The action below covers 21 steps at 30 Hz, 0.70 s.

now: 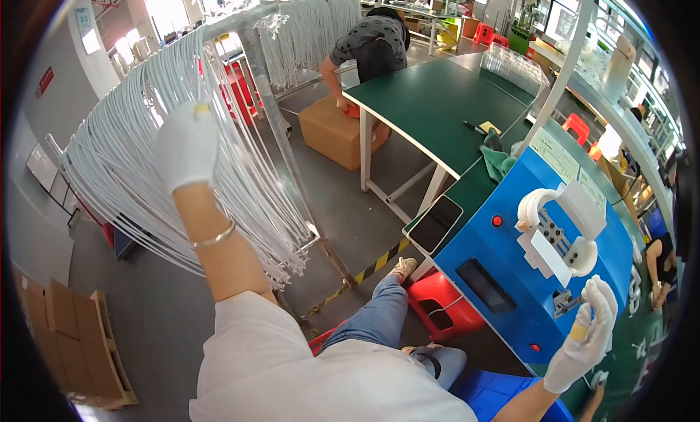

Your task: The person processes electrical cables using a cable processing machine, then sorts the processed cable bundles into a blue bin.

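Observation:
My left hand (188, 146), in a white glove with a yellow band on a finger, reaches up to a thick row of white cables (124, 156) hanging over a metal rack (264, 94). Its fingers are blurred against the cables, so I cannot make out whether they grip any. Low on the right, my right hand (583, 345), gloved likewise, is raised beside a blue machine (474, 254). Its fingers are loosely bent and apart from the thumb, with nothing visible between them. A white coil of cable (536, 207) sits on the machine's metal fixture (558, 240).
A dark phone (435, 224) lies on the green table (430, 101) near a green cloth (497, 159). Below stands a red stool (443, 305). Beyond, another person (375, 47) bends over a cardboard box (332, 130). Stacked boxes (73, 334) stand at left.

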### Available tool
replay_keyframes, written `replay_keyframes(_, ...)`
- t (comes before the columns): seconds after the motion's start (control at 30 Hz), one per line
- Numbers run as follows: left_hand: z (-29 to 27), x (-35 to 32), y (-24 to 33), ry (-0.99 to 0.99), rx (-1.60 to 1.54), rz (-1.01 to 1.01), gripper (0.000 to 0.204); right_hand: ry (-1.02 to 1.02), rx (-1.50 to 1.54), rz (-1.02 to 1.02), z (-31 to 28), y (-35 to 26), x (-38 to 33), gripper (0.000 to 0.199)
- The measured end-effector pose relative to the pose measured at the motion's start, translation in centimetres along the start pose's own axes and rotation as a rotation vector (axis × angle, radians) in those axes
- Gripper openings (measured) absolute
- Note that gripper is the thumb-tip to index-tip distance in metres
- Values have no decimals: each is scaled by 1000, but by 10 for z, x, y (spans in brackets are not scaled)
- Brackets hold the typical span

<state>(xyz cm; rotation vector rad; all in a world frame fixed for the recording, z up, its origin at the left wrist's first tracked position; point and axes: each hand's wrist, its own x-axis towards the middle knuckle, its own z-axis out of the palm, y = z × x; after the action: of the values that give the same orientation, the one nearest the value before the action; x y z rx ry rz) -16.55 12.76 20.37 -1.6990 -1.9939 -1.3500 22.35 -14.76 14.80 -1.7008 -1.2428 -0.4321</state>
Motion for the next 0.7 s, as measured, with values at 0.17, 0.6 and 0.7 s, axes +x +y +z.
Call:
replay_keyframes(0.17,19,-98,37,-1036,-1976,561,23,-156,302,-57,12,-21,-1,37)
replay_keyframes(0.6,124,-311,128,-1628,-846,1426,26,-740,1008,711,37,-11,-6,19)
replay_keyframes(0.7,105,-237,139,-1365,-1421,760,72,-671,829,861,-9,31,-32,17)
